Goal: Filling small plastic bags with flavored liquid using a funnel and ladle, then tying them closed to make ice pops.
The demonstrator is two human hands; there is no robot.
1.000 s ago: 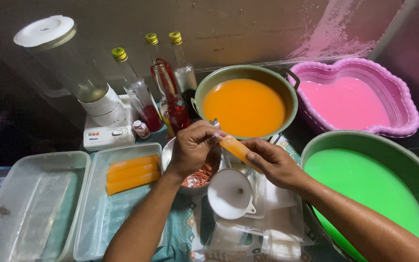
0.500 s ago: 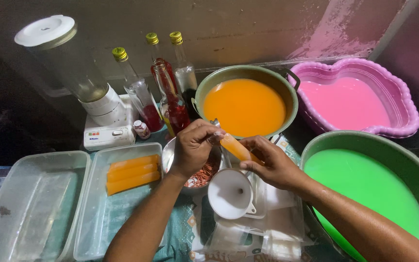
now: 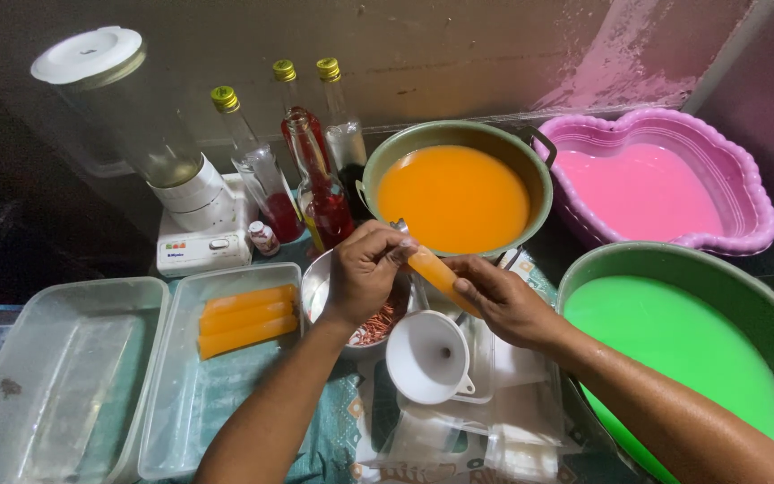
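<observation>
Both hands on a slim orange-filled plastic tube bag (image 3: 434,272), held tilted just in front of the green metal pot of orange liquid (image 3: 455,193).

Left hand (image 3: 365,272) fingers pinched shut on the tube's upper end; right hand (image 3: 503,300) curled loosely around its lower end, thumb on top. White plastic funnel (image 3: 427,357) sits directly below. Three filled orange tubes (image 3: 248,319) lie in the clear plastic tray (image 3: 181,421) at left. Green basin of green liquid (image 3: 674,345) at right.
</observation>
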